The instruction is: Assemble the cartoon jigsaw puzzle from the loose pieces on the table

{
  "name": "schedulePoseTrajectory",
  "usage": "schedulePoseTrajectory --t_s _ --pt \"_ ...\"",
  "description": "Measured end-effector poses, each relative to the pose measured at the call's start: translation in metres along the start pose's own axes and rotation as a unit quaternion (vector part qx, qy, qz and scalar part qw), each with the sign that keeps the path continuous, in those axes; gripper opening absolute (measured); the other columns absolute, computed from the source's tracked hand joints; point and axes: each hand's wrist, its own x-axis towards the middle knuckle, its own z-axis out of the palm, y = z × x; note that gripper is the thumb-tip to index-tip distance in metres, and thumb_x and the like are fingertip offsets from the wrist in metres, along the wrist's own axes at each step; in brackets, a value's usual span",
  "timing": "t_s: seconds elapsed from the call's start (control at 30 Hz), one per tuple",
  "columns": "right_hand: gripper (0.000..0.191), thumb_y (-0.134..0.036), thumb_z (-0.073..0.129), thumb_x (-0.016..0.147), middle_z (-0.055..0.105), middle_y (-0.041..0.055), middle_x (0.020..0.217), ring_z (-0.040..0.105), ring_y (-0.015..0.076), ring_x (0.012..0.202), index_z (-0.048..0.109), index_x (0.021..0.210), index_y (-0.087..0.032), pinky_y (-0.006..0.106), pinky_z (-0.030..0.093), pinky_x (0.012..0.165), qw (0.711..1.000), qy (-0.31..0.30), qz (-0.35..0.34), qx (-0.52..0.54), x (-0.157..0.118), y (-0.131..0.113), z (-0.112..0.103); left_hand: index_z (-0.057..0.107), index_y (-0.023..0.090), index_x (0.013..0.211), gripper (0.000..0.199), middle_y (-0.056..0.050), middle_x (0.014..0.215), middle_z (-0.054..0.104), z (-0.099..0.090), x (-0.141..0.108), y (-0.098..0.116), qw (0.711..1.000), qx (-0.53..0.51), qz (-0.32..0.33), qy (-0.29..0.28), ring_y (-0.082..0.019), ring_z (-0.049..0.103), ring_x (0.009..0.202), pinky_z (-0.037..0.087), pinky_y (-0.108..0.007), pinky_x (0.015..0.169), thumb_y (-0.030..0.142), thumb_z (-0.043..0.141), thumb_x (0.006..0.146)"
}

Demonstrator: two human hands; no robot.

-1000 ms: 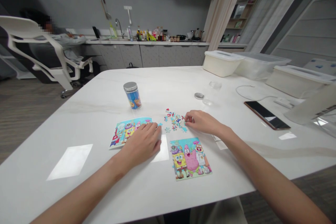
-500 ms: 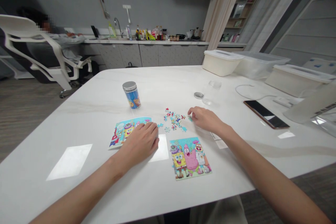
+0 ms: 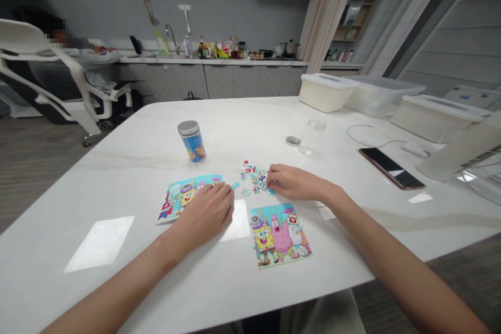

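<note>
Left sheet: SpongeBob picture sheet (image 3: 183,197), flat, left of the loose jigsaw pieces (image 3: 255,180).
Left hand (image 3: 205,214): fingers slightly curled, resting on the sheet's right edge; nothing seen held.
Blue jar (image 3: 191,141): upright, silver cap, behind and left of the pieces, well apart.
Pieces: small, multicoloured, scattered in a loose cluster, mid-table on the white table (image 3: 117,182).
Right hand (image 3: 295,182): at the pieces' right side, fingertips (image 3: 271,183) drawn narrow; any held piece hidden, can't tell.
Right sheet: second SpongeBob picture sheet (image 3: 278,235), flat, just in front of the pieces, near the table's front edge.
Metal lid (image 3: 293,141): behind and right of the pieces.
Phone (image 3: 391,168): far right, well apart.
</note>
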Motion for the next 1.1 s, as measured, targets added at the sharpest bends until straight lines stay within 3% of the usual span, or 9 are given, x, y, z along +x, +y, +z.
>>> schedulePoseTrajectory --t_s 0.33,0.5,0.77,0.93,1.1 --pt "0.011 -0.017 0.057 0.085 0.061 0.0058 0.101 0.059 0.0175 0.088 0.061 0.095 -0.020 0.031 0.046 0.080 0.999 -0.013 -0.004 0.042 -0.0010 0.0062 0.0047 0.059 0.014 0.104 0.022 -0.012 0.111 0.066 0.0026 0.0001 0.0010 0.999 0.013 0.016 0.037 -0.025 0.060 0.106 0.045 -0.041 0.094 0.017 0.039 0.096" --pt "0.010 -0.014 0.057 0.083 0.063 0.0046 0.094 0.058 0.0170 0.081 0.055 0.090 -0.021 0.029 0.045 0.072 0.998 -0.010 0.023 0.052 -0.0008 0.0006 0.0022 0.060 0.015 0.097 0.024 -0.011 0.101 0.066 -0.0011 -0.0007 0.0021 1.000 0.008 0.019 0.018 -0.025 0.060 0.098 0.047 -0.042 0.088 0.016 0.036 0.097" --pt "0.010 -0.015 0.051 0.086 0.062 0.0021 0.082 0.054 0.0161 0.071 0.050 0.080 -0.023 0.029 0.042 0.065 0.999 -0.007 0.028 0.038 -0.0021 -0.0023 0.0016 0.059 0.014 0.099 0.020 -0.013 0.108 0.064 -0.0006 -0.0013 0.0031 1.000 -0.008 0.018 0.013 -0.027 0.059 0.102 0.048 -0.043 0.090 0.015 0.039 0.096" --pt "0.018 -0.010 0.047 0.088 0.066 0.0052 0.097 0.060 0.0181 0.084 0.060 0.091 -0.022 0.032 0.044 0.074 0.999 0.021 0.026 -0.002 -0.0016 0.0000 0.0006 0.058 0.015 0.102 0.020 -0.014 0.114 0.064 0.0028 -0.0021 0.0028 0.999 -0.009 0.014 0.037 -0.026 0.059 0.106 0.046 -0.043 0.091 0.016 0.039 0.097" --pt "0.028 -0.006 0.046 0.086 0.067 0.0051 0.103 0.061 0.0181 0.090 0.064 0.100 -0.022 0.031 0.046 0.080 1.000 0.004 0.016 0.001 -0.0009 0.0001 0.0006 0.058 0.014 0.102 0.021 -0.013 0.111 0.065 0.0054 -0.0022 0.0021 0.999 -0.013 0.016 0.041 -0.026 0.059 0.104 0.045 -0.042 0.092 0.016 0.039 0.097"
